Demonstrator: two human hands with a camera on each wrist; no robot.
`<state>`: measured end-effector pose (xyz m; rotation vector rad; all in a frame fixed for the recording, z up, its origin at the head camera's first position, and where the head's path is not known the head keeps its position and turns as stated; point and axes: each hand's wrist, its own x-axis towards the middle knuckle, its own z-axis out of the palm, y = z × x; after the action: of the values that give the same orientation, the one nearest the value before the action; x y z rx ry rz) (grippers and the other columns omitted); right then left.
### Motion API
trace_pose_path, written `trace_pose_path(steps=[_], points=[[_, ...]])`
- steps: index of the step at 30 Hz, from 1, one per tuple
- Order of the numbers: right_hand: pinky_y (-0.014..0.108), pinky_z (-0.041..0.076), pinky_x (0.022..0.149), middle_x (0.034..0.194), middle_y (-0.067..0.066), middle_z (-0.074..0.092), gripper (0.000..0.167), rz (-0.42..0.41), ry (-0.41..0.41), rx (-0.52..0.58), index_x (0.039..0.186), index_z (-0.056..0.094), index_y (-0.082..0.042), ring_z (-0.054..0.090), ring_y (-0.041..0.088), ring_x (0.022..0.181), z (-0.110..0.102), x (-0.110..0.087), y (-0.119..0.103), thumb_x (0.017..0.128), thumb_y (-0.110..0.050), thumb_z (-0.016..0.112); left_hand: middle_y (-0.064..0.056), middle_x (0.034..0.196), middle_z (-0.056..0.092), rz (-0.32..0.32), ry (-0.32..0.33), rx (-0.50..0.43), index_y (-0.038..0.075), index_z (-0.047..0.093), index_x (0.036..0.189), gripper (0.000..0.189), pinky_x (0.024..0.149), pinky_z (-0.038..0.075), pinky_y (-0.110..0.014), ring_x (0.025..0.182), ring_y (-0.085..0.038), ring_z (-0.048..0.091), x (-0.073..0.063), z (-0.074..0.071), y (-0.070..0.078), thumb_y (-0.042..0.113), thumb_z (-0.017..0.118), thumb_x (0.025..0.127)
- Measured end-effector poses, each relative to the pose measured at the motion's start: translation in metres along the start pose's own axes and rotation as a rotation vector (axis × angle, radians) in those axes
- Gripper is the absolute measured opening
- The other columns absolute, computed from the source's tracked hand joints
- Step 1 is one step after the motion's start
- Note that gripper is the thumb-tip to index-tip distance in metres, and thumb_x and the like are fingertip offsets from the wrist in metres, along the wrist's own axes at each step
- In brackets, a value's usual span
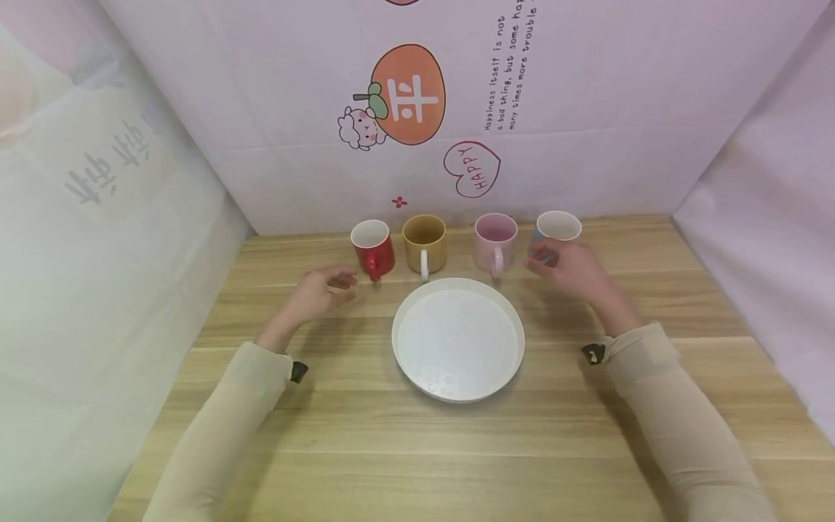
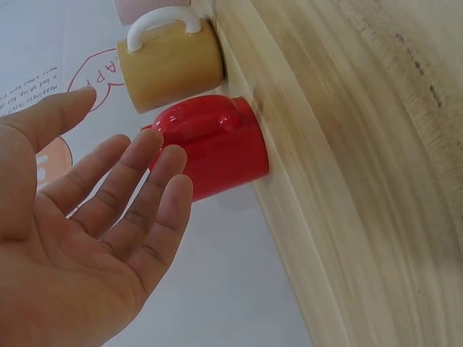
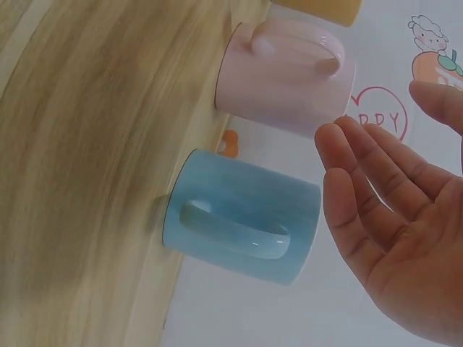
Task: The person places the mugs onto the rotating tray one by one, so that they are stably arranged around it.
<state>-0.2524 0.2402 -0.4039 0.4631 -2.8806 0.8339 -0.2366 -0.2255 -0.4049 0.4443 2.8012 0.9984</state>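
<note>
Near the red mug (image 1: 378, 256) at the left of a row of mugs, my left hand (image 1: 321, 293) hovers with loosely bent fingers and holds nothing. The left wrist view shows its fingers (image 2: 145, 195) just short of the red mug (image 2: 217, 155). My right hand (image 1: 574, 268) is by the light blue mug (image 1: 540, 243), partly covering it in the head view. In the right wrist view, a small gap shows between its fingers (image 3: 343, 195) and the blue mug (image 3: 239, 210). Between these stand a yellow mug (image 1: 417, 254) with a white handle and a pink mug (image 1: 485, 254).
A round white tray (image 1: 458, 341) lies on the wooden table (image 1: 417, 464), in front of the mugs and between my arms. Behind the mugs rises a white printed cloth (image 1: 293, 174). More white cloth hangs on both sides.
</note>
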Motion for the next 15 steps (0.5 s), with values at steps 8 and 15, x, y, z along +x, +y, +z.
trace_pose_path(steps=[8,15], points=[[0.049,0.054,0.082,0.107,0.016,0.075,0.035,-0.008,0.003,0.014,0.120,0.067,-0.007,0.073,0.031,0.086,0.0020,0.0004,0.0000,0.096,-0.032,0.062,-0.017,0.123,0.070,0.008,-0.020,-0.034,0.007,0.060,0.135,0.044,0.097,0.056,-0.049,0.116,-0.031,0.066,-0.0036,0.0031,0.0022,0.023,0.067,0.096],[0.049,0.055,0.082,0.106,0.016,0.076,0.035,-0.004,0.001,0.030,0.120,0.067,-0.007,0.073,0.031,0.086,0.0038,-0.0009,-0.0010,0.096,-0.031,0.064,-0.015,0.122,0.070,0.026,-0.044,-0.028,0.006,0.059,0.136,0.044,0.097,0.055,-0.050,0.117,-0.031,0.065,-0.0050,0.0081,0.0047,0.024,0.067,0.096]])
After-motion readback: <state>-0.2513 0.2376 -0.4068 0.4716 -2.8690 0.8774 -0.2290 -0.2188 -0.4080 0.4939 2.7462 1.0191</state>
